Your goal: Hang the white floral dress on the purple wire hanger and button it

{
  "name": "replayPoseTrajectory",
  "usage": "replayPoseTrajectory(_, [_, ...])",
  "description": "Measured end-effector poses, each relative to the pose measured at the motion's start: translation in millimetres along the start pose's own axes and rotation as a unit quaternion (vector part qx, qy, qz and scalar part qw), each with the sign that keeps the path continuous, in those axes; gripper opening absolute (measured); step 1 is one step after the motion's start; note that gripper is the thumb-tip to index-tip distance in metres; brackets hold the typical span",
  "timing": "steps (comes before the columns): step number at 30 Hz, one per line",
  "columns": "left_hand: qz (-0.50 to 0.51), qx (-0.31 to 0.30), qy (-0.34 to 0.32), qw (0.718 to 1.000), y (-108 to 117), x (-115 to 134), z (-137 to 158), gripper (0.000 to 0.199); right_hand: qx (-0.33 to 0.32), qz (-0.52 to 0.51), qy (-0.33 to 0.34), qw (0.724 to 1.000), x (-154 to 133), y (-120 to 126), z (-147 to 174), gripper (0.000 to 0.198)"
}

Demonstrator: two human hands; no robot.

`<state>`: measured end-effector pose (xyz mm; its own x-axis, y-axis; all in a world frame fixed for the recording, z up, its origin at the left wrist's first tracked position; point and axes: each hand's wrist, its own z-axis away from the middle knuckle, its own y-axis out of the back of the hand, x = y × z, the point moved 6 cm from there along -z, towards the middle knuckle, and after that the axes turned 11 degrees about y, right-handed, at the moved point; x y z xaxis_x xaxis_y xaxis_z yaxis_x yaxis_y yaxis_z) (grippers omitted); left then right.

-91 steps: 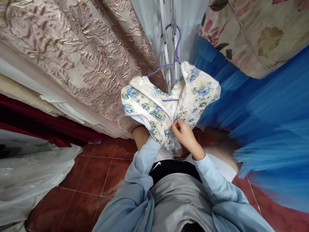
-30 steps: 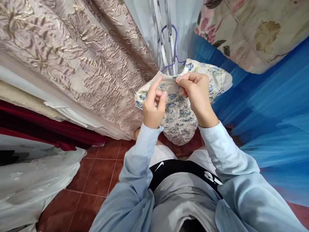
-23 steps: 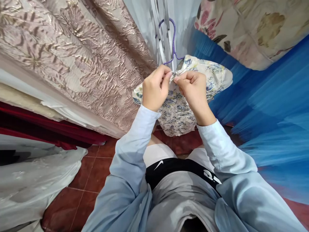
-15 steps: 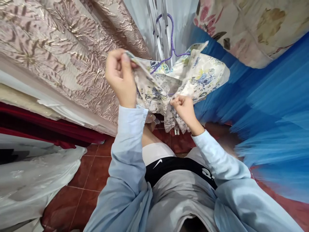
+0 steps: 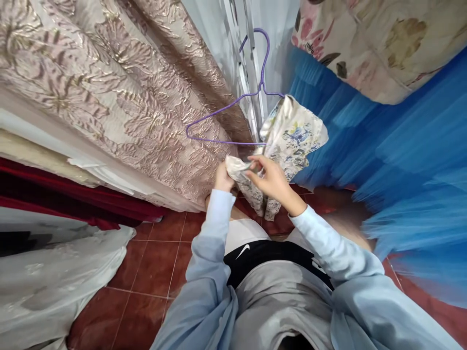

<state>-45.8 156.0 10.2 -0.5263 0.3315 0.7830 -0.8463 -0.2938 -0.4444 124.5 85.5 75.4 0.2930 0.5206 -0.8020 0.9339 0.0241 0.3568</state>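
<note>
A white floral shirt point(image 5: 299, 133) hangs by one shoulder on the right arm of a purple hanger point(image 5: 219, 142). The hanger's left arm is bare. My left hand point(image 5: 223, 179) is closed on the loose side of the shirt, its fingers partly hidden behind the cloth. Close beside it, my right hand point(image 5: 273, 181) has its thumb and forefinger at a folded edge of the same shirt, gripping the cloth. Both hands are below the hanger's bottom bar.
The hanger's hook is at a metal rack point(image 5: 242, 73). Pink embossed fabric point(image 5: 146, 107) hangs at left, blue tulle point(image 5: 408, 170) and a flower-printed cloth point(image 5: 372, 53) at right. Red tiles point(image 5: 146, 267) cover the floor, where a white lacy fabric point(image 5: 47, 282) trails.
The shirt's left side has come off the hanger, baring its left arm. My left hand has moved down and right with the cloth, close to my right hand, which has shifted slightly lower.
</note>
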Motion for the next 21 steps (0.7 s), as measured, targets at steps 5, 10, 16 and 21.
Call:
replayPoseTrajectory(5, [-0.232, -0.152, -0.272, 0.921, -75, 4, 71, 0.032, -0.032, -0.036, -0.012, 0.999, 0, 7, 7, 0.032])
replayPoseTrajectory(10, [-0.413, -0.247, -0.374, 0.793, -115, 14, 106, 0.054, -0.113, -0.086, -0.011, 0.990, -20, 49, 15, 0.018])
replayPoseTrajectory(16, [-0.259, -0.299, -0.104, 0.913, -110, -33, 78, 0.079, -0.250, -0.082, -0.007, 0.965, -57, 80, 31, 0.023])
replayPoseTrajectory(21, [-0.209, -0.326, -0.065, 0.920, -113, -47, 76, 0.098, -0.316, -0.131, 0.039, 0.939, -89, 87, 28, 0.016])
